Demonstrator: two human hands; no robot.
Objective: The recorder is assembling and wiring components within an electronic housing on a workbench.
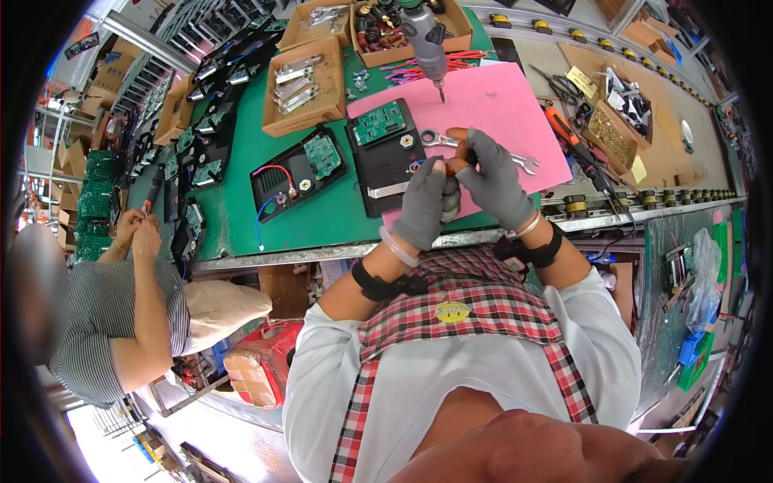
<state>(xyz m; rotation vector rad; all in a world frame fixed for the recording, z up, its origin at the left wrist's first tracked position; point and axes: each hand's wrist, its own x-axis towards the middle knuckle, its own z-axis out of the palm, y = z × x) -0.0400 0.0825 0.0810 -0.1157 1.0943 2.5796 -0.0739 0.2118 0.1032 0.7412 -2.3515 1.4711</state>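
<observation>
My left hand (429,203), in a grey glove with bare fingertips, is closed at the right edge of a black plastic housing (374,173). A green circuit board (378,123) and a brass-coloured nut (407,140) sit in that housing, and a metal strip (388,191) lies across its near end. My right hand (493,179), gloved alike, has its fingers curled together close to the left fingertips. What either hand pinches is too small or hidden to name. Beneath the right hand, a steel wrench (522,163) rests on a pink sheet (515,101), its middle covered by the fingers.
A power screwdriver (425,44) hangs above the sheet. Left stands another housing (299,173) with red and blue wires. Cardboard boxes (304,119) hold metal parts behind. Rightward are pliers (564,84) and a box of screws (609,135). A co-worker (121,322) works at left.
</observation>
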